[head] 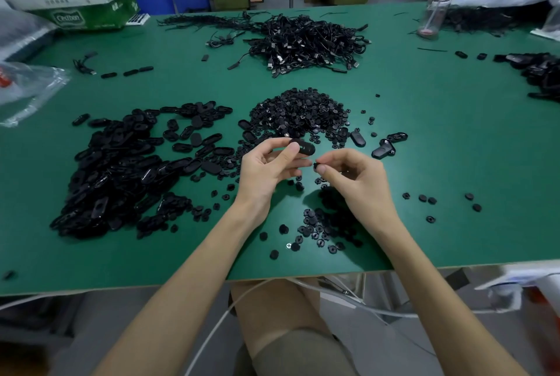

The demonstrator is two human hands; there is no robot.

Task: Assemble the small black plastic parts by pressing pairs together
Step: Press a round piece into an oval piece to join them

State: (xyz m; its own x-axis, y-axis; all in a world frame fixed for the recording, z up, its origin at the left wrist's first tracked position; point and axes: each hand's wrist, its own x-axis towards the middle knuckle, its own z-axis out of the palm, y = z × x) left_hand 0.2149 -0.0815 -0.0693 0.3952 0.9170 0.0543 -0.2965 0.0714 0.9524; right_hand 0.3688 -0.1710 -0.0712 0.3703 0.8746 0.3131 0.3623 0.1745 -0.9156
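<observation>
Forearms (pixel 188 284) cropped; left hand (pixel 266 166) grips oval shell (pixel 304 147), right hand (pixel 351 175) pinches half-hidden disc (pixel 316 166)

Two hands are in view: the left hand (pixel 266 169) holds one oval shell (pixel 304 147), and the right hand (pixel 354 175) pinches one round button (pixel 316 166). Four black heaps lie on the green table (pixel 424 133), their pieces too many to count: one shell heap (pixel 121 169) at nine o'clock, one button heap (pixel 303 114) at twelve, one cable heap (pixel 306 45) farther off at twelve, and one dark heap (pixel 539 72) at two. Three loose ovals (pixel 131 73) lie in a row at ten o'clock. One clear bottle (pixel 438 5) stands at one o'clock and one carton (pixel 81 5) at eleven.
</observation>
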